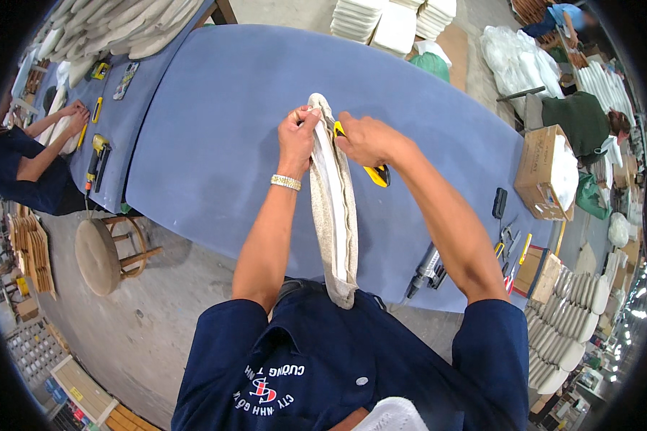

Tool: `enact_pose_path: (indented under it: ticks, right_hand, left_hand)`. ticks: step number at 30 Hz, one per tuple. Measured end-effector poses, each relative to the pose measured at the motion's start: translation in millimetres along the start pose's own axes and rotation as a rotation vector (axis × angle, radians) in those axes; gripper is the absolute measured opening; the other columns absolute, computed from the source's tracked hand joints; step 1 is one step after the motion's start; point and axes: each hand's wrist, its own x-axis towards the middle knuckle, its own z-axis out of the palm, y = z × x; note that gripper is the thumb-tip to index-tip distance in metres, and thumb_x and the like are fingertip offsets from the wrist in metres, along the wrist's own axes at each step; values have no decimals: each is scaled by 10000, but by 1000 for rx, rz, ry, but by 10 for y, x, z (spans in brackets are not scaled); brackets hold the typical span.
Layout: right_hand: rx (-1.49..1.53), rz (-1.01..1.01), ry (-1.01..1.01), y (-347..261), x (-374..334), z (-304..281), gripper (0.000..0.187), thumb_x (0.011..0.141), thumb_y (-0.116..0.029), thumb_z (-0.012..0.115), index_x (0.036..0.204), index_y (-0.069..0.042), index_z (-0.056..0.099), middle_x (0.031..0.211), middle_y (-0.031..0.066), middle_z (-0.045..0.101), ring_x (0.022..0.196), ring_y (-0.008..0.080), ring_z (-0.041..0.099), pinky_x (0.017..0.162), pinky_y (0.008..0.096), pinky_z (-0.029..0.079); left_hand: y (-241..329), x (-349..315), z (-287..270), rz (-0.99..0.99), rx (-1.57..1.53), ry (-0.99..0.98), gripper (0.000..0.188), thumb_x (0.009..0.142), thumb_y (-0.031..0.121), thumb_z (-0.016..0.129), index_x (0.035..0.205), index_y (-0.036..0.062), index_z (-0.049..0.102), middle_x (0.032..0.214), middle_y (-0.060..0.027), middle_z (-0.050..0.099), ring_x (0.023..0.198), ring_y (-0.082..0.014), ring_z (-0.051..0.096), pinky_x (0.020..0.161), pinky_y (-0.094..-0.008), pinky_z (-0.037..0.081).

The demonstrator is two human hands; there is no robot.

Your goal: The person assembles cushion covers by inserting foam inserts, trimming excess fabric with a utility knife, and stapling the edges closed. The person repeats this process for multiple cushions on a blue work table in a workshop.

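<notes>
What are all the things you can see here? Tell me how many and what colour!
Long padded fabric panel: one, beige and white, standing on edge between both hands.
Yellow utility knife: one, yellow and black, under the right hand.
Big blue-grey worktable: one, across the middle.
Round wooden stool: one, tan, lower left of the table.
Cardboard box: one, brown, right.
Stacked white cushion panels: many, cream, top.
Grey power tool: one, near table edge.
Co-worker in dark blue shirt: one, far left.
Left hand: grip on the panel's top.
Right hand: holds the knife against the panel.
</notes>
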Motion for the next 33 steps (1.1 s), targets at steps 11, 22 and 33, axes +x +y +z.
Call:
enact_pose_path:
  ticks: [11,22,33]
  right_hand:
    - [5,66,-124,-121,-451,111,405,988,-224,499,1263,71,470,1057,303,695,969,479,677,889,542,529]
    - [91,192,-65,-367,-968,307,358,935,-149,505,1219,69,521,1034,291,709,962,448,702,855,547,539]
    - [191,195,117,-222,-1026,487,356,959,-255,548,1184,20,565,1027,270,712,980,449,689,872,546,530]
  left_hand:
    - [91,34,-27,-149,-129,-74,150,921,101,750,845,49,633,1070,-42,645,840,-108,650,722,-275,561]
    - [412,-220,-222,-35,-103,-201,148,940,65,703,809,19,651,1231,-127,659,1042,-165,651,903,-318,553]
    - [812,-719,-204,474,619,80,151,959,126,681,878,1,654,1208,-161,648,926,-217,672,774,-328,551]
